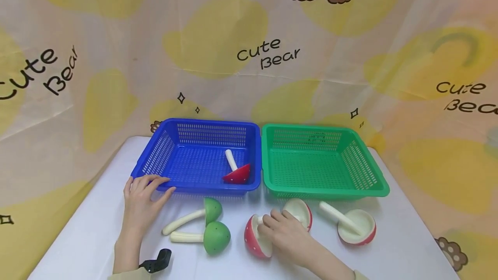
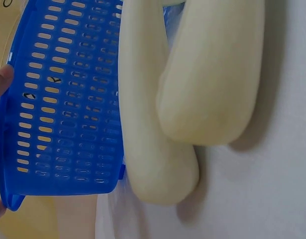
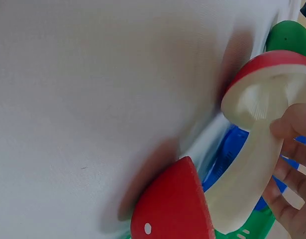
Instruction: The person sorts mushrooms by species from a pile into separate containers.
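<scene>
My right hand (image 1: 285, 232) pinches the pale stem of a red toy mushroom (image 1: 252, 237) with white dots; in the right wrist view, the thumb (image 3: 292, 119) presses on that stem (image 3: 252, 174). Close by lies a second red mushroom (image 1: 302, 211), partly hidden by the hand; its red cap (image 3: 167, 209) shows low in the right wrist view. My left hand (image 1: 142, 200) rests on the front left corner of the blue basket (image 1: 202, 188), fingers spread over the rim. Two green mushrooms (image 1: 218, 237) lie to its right, their stems (image 2: 207, 89) large in the left wrist view.
Inside the blue basket is a red mushroom (image 1: 238, 173). A green basket (image 1: 327, 192) stands beside it on the right. One more red mushroom (image 1: 357, 228) lies cap-open at the right of the white table (image 1: 397, 254). A printed cloth (image 1: 218, 33) hangs behind.
</scene>
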The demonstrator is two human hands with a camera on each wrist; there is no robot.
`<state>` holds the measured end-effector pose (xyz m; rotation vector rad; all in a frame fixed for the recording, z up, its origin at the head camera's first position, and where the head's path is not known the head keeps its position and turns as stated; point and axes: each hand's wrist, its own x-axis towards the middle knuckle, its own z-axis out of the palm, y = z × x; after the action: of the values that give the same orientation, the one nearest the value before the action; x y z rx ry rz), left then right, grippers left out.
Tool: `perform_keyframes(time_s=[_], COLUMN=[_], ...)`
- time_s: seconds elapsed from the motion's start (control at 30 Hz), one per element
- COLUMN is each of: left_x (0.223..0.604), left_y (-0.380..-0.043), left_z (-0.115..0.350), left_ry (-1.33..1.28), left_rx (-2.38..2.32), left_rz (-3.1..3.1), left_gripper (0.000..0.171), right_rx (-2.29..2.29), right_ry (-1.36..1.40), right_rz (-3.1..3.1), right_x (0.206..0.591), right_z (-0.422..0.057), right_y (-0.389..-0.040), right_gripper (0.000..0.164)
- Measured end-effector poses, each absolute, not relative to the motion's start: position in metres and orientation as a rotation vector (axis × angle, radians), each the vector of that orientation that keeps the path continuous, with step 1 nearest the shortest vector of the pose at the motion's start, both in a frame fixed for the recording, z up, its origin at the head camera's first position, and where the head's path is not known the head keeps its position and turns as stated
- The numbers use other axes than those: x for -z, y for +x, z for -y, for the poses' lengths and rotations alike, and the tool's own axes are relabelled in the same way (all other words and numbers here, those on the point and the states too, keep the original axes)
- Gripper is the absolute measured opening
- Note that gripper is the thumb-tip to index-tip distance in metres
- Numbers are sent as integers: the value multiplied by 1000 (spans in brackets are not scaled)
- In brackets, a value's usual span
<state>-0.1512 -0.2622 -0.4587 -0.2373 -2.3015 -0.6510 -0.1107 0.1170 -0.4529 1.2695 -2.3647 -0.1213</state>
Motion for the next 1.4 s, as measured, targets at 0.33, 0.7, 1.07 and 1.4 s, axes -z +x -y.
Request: perform_keyframes(time_s=[0.33, 0.7, 1.07, 1.4], left_x=[459, 461, 461, 460], left_y=[-151, -151, -152, -153], left_z=[262, 263, 261, 262], left_ry=[-219, -221, -241, -247], left_rx=[649, 648, 643, 637], left_rz=[2300, 2308, 2280, 2266], left_gripper=[30, 30, 30, 31], right_rx=[-111, -361, -490, -542], right_ry=[1232, 1197, 1124, 1059], right_rz=[2402, 2406, 2474, 2542], right_x=[443, 406, 368, 355], right_z=[-114, -109, -85, -47], right_y=[-114, -126, -158, -191], right_gripper=[36, 31, 30, 26])
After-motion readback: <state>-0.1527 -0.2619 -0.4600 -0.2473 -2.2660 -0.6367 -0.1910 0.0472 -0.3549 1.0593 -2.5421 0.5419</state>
